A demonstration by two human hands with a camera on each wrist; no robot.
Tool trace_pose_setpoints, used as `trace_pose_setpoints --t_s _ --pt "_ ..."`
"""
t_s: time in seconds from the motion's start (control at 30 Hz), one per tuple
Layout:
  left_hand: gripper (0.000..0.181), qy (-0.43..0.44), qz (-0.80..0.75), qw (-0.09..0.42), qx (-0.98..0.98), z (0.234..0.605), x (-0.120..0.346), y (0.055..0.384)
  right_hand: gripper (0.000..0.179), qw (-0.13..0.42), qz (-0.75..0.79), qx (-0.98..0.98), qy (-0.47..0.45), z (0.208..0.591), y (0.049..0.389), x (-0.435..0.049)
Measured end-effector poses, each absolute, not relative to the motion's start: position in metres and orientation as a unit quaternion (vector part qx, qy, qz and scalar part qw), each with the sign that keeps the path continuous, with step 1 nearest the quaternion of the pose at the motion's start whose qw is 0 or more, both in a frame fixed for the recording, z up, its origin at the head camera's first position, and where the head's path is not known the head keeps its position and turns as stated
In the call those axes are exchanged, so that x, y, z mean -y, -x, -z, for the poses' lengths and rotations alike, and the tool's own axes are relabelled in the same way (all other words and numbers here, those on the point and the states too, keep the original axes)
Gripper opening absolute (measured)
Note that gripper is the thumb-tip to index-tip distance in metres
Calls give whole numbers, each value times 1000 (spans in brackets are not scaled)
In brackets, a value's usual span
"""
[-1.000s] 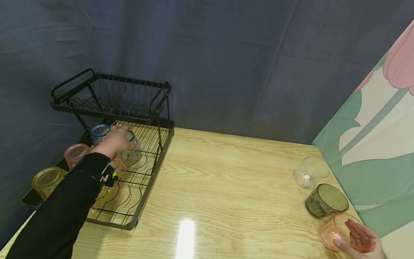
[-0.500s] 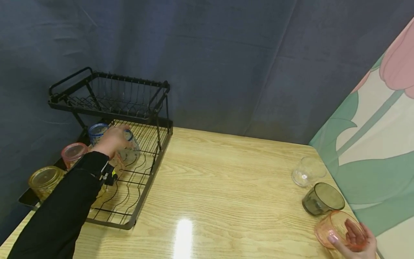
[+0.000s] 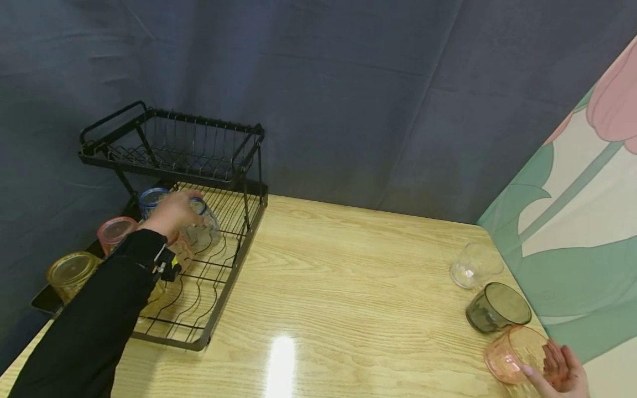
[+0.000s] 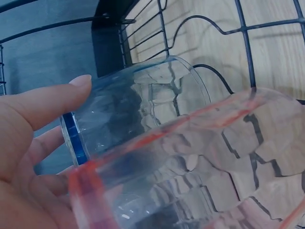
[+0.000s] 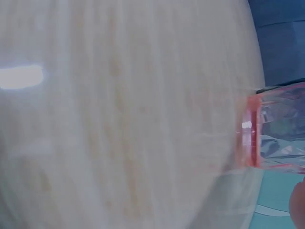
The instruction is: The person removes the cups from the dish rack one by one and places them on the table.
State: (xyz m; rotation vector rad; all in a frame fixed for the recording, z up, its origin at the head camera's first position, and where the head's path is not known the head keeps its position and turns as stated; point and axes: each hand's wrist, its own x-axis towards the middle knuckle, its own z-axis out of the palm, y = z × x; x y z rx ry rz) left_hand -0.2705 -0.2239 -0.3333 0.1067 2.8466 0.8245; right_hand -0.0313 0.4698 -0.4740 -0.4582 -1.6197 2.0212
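Observation:
My left hand (image 3: 171, 213) grips an upside-down clear glass (image 3: 204, 229) with a blue base on the black dish rack's lower tier. The left wrist view shows my thumb on one side of that glass (image 4: 128, 105) and my fingers behind the base. A pink-edged glass (image 4: 205, 167) stands right beside it, in front of some of my fingers. Over on the right, my right hand (image 3: 562, 376) is around the rim of an upright pink glass (image 3: 502, 359) on the table, fingers loosely extended. In the right wrist view a thumb (image 5: 299, 205) lies just apart from this glass (image 5: 281, 131).
The two-tier dish rack (image 3: 226, 293) stands at the left. On it are more upturned glasses: blue (image 3: 151, 199), red (image 3: 114, 229) and yellow (image 3: 72, 273). A dark glass (image 3: 497, 309) and a clear glass (image 3: 475, 265) stand by the floral panel (image 3: 587, 221).
My right hand has eased slightly outward from the pink glass, its fingers looser. The left hand stays at the blue-based glass. The head view shifts slightly.

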Motion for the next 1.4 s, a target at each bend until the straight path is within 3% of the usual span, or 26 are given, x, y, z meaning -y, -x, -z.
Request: trace_pose_setpoints --t_s 0.23,0.33,0.47,0.57,0.67,0.77,0.9,1.4 --pt "73 -28 -284 56 -957 325 223 262 87 266 -720 622 155 454 32 -476" --pt "79 -22 -306 47 -951 320 223 256 83 279 -682 649 192 432 33 -464" --pt "89 -19 -327 36 -944 313 225 247 77 343 -673 620 212 400 38 -445" --pt "93 -20 -342 32 -939 310 228 240 71 418 -721 537 130 384 45 -433" --pt "96 -20 -349 36 -936 308 230 234 68 448 -782 433 -9 374 51 -425" --pt "97 -20 -360 47 -931 307 228 228 66 433 -811 376 -117 367 57 -421" --pt "94 -30 -390 56 -919 304 220 219 66 392 -814 389 -183 360 59 -415" --pt "80 -78 -552 107 -823 306 188 205 70 277 -836 405 -245 344 83 -360"
